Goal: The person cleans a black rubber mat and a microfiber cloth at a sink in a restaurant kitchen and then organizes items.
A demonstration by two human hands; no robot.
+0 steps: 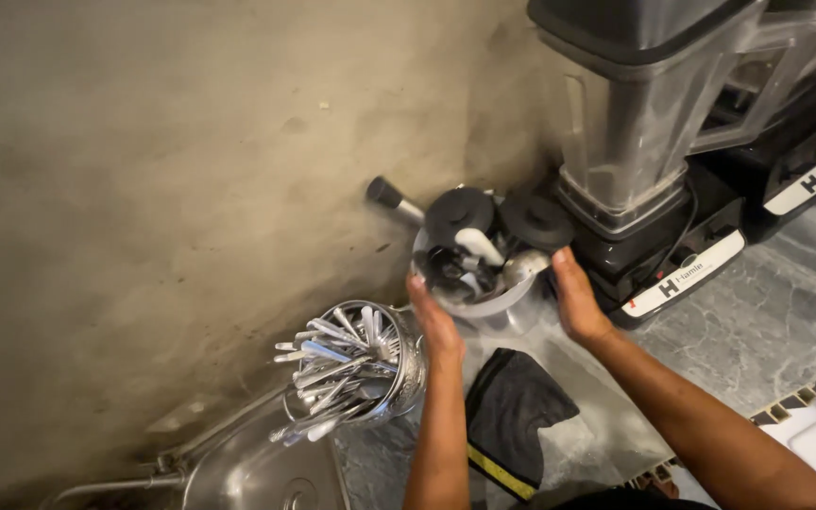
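Head cam, only view here. Both hands are cupped around a steel jug (484, 302) that sits on the grey counter (757, 321), tucked right into the corner against the wall (144, 189). The jug is stuffed with bits: black round lids, a white handle, a black-tipped tool poking out towards 10 o'clock. Looks like it's used as a catch-all for blender parts, which would explain why it's parked just beside the blender (644, 123) at its 2 o'clock.

Left hand (434, 326) is on the jug's 8 o'clock side, fingers wrapped along the rim, palm pressed to the wall of it. Right hand (576, 302) is on the 3 o'clock side, fingers flat and pointing up against the jug, squeezed between it and the blender base. So both hands are gripping the jug from opposite sides, not closed into fists, more like a two-handed clamp. That makes sense for something top-heavy and full of loose stuff.

Forearms come in from the bottom edge, the left nearly straight up, the right angled in from 5 o'clock, wrists fairly straight.

At the jug's 8 o'clock, just beside the left wrist, there's a cutlery holder (361, 364) packed with spoons fanning out. A black cloth (512, 416) lies on the counter between the forearms. A sink (257, 472) is at the lower left.
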